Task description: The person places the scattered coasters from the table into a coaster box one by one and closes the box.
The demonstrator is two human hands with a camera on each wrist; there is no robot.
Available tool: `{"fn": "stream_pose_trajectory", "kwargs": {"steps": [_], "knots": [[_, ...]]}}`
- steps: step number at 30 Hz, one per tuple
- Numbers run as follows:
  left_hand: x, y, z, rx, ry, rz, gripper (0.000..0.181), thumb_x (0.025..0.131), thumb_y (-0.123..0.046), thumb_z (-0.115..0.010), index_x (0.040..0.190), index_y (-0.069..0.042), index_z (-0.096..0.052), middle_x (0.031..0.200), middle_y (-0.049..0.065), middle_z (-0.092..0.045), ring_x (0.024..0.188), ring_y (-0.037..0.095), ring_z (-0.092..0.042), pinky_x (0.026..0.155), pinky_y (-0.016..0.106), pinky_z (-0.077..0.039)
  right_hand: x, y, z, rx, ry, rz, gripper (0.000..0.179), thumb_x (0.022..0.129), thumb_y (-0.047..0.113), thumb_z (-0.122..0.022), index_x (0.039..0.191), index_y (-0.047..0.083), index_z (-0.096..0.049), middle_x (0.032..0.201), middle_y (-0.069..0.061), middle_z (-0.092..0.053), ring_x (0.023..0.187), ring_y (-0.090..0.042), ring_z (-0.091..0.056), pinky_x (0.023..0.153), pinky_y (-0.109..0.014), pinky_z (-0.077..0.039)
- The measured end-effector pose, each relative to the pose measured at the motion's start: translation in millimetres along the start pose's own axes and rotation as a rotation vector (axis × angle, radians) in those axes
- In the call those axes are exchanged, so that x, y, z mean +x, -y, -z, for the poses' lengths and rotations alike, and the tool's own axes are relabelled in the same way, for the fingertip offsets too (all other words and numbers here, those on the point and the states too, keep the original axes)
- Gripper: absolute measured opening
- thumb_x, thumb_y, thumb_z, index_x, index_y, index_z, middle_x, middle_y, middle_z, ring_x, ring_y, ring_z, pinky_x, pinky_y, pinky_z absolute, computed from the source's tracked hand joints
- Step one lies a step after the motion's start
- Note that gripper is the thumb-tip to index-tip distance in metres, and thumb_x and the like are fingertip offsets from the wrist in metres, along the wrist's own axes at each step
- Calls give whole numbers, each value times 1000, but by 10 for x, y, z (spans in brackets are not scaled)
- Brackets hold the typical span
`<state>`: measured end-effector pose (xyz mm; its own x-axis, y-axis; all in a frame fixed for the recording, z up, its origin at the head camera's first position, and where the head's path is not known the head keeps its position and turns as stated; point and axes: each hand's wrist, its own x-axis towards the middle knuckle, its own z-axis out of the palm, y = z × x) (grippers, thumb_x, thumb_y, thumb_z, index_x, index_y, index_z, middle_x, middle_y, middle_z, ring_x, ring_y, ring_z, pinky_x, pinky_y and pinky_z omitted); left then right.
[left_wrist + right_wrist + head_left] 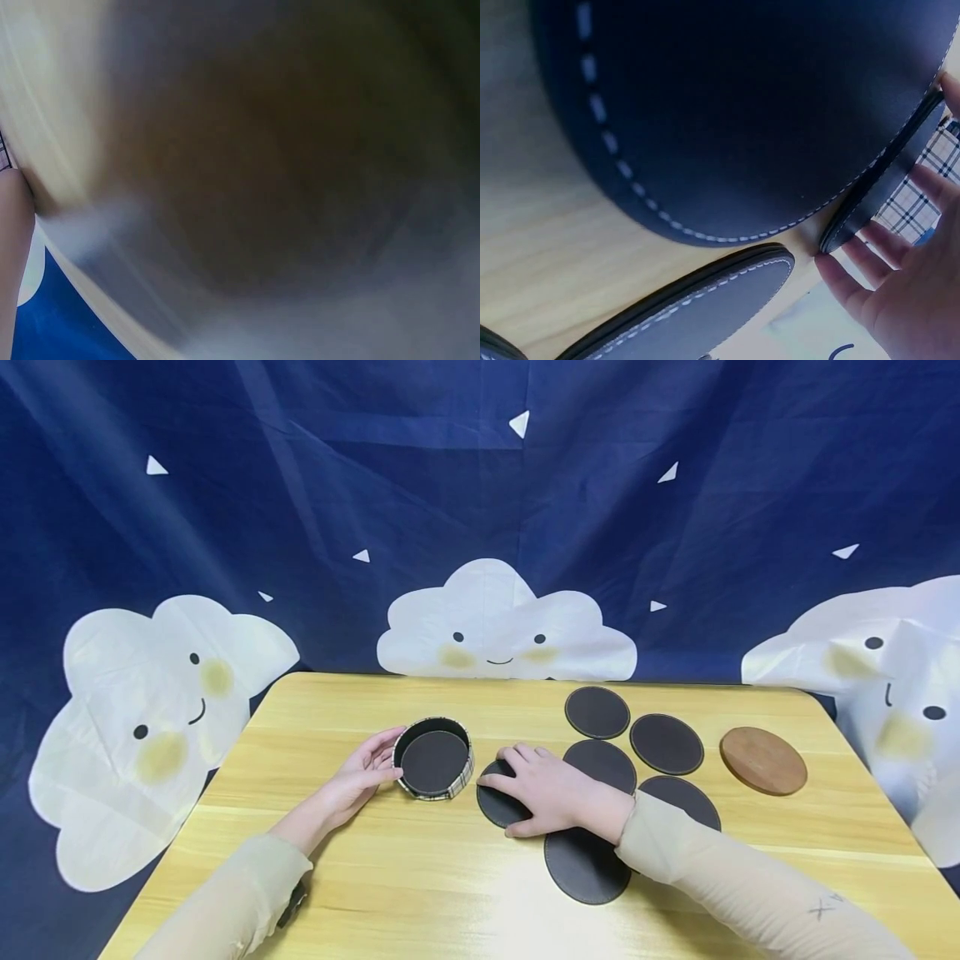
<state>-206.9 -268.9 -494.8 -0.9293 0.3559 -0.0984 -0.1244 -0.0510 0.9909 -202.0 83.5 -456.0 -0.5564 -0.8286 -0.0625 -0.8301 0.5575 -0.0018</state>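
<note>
On the left of the table, my left hand (363, 777) holds a round, plaid-sided coaster holder (459, 783), thumb at its near rim and fingers along its far side. A dark disc lies on the holder's floor. My right hand (551, 789) spans a black round coaster (498, 802) just right of the holder, fingertips at its edges. In the right wrist view, the fingers (874, 255) meet the rim of that stitched coaster (889, 191), with the plaid wall (930, 169) behind it. The left wrist view is mostly dark blur.
Several more black coasters lie around the right forearm, such as a far one (597, 712), one right of it (667, 743) and a near one (587, 868). A brown wooden disc (763, 761) lies at the right. A blue cloud-print cloth (480, 485) hangs behind the table (375, 877).
</note>
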Motion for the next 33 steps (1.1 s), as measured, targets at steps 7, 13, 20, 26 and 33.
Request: {"fn": "stream_pose_trajectory", "kwargs": {"steps": [7,13,20,26,33], "knots": [[-6,-7,1,-2,1,6,82,95,9,-60,166,5,-20,171,29,-19,133,0,-51,111,8,-43,16,4,-3,28,-19,-1,77,87,61,-76,153,31,-52,147,-14,-51,132,-31,-51,113,-50,-49],[-5,-7,-3,-2,-2,14,82,94,9,-59,166,5,-19,172,29,-18,132,0,-51,110,7,-44,29,-9,7,43,-36,-8,77,82,58,-78,150,29,-54,143,-14,-51,130,-28,-48,106,-50,-49],[1,-2,-2,-5,-6,9,81,95,10,-59,166,5,-20,170,27,-22,132,0,-52,110,8,-44,32,-34,-1,15,-51,-17,80,77,58,-79,147,27,-54,139,-13,-50,126,-27,-47,100,-45,-46],[-1,-2,-2,-6,-3,7,81,95,10,-60,166,5,-20,170,26,-23,131,-1,-52,110,9,-45,26,-42,26,4,-70,-9,82,76,58,-80,146,26,-54,140,-14,-51,127,-27,-47,98,-45,-45],[3,7,6,-3,-2,5,80,95,11,-57,165,6,-20,171,29,-18,131,-2,-52,110,8,-44,30,-49,76,7,-100,-4,83,75,57,-79,147,25,-54,140,-15,-51,127,-29,-47,98,-46,-45]]}}
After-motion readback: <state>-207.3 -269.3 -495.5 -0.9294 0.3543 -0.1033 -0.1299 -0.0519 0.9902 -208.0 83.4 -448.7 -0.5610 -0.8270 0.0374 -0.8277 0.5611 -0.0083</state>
